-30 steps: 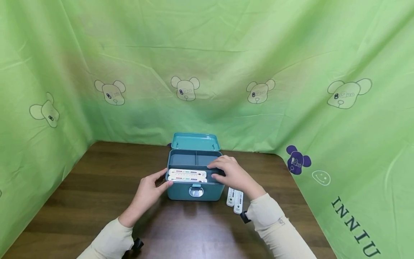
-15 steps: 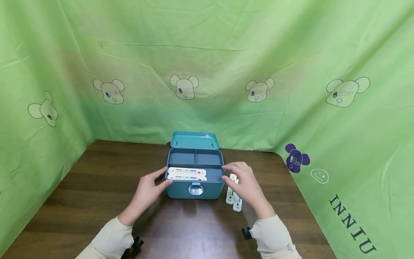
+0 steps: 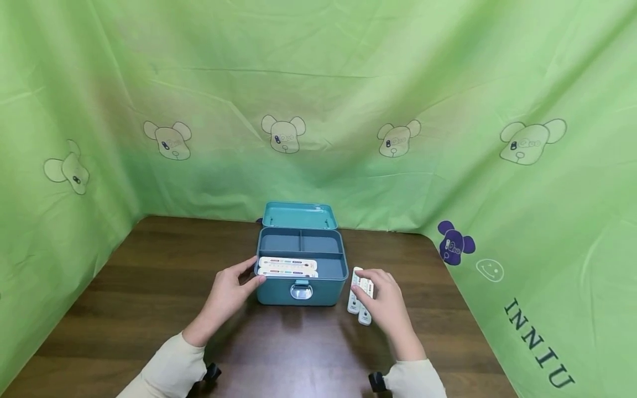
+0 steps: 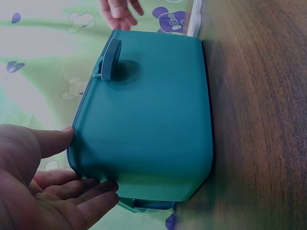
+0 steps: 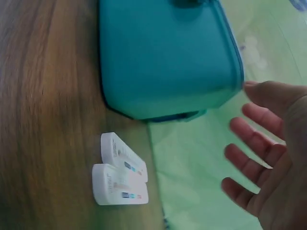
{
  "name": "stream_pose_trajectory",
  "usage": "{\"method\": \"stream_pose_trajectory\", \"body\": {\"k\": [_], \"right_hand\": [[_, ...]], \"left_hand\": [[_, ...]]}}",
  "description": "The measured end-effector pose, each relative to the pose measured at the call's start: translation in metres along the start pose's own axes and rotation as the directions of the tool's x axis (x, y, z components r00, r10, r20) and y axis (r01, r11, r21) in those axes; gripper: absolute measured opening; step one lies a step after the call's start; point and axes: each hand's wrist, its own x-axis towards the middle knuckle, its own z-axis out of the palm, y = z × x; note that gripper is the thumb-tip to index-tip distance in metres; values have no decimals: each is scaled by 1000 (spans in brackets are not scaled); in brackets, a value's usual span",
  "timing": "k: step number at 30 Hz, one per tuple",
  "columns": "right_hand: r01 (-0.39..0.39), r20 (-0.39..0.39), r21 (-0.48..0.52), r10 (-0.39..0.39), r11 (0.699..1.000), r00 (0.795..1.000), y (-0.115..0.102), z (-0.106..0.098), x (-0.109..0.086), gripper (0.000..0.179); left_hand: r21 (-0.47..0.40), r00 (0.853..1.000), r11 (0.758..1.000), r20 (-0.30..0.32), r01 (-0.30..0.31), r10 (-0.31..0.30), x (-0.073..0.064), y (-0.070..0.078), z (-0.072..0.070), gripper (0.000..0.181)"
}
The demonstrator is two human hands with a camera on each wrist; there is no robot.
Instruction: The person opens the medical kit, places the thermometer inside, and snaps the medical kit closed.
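Observation:
A teal storage box [image 3: 278, 293] stands on the table with its lid [image 3: 299, 215] raised at the back. Two white thermometers [image 3: 287, 263] lie side by side in the left part of its front compartment. My left hand [image 3: 226, 293] holds the box's front left corner, thumb at the front rim and fingers against the side. Two more white thermometers [image 3: 354, 304] lie together on the table, right of the box. Over them hovers my right hand [image 3: 388, 307], its fingers spread and apart from them in the right wrist view; it covers part of them in the head view.
Behind the front compartment are two smaller compartments [image 3: 280, 241] split by a divider. A metal latch [image 3: 301, 292] hangs on the box front. The brown wooden table [image 3: 174, 260] meets a green printed curtain [image 3: 318, 177] at the back and sides.
My right hand has drawn out of the box's front compartment and moved right, toward me, over the loose thermometers. The left hand stays at the box corner.

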Motion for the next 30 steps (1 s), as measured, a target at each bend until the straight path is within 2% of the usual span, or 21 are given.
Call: {"method": "stream_pose_trajectory", "body": {"k": [9,16,24,30], "right_hand": [[-169,50,-95,174,981,983,10,1,-17,43],[-308,78,-188,327,933,942,13,3,-26,54],[-400,77,-201,422,894,903,13,16,-45,64],[-483,46,-220,504,848,863,14,22,-53,71]], "left_hand": [[0,1000,1000,-7,1,-1,-2,-3,1,60],[2,1000,1000,0,-13,13,0,1,0,60],[8,1000,1000,0,-4,4,-1,3,-2,60],[21,1000,1000,3,5,-5,-1,4,-1,60]]}}
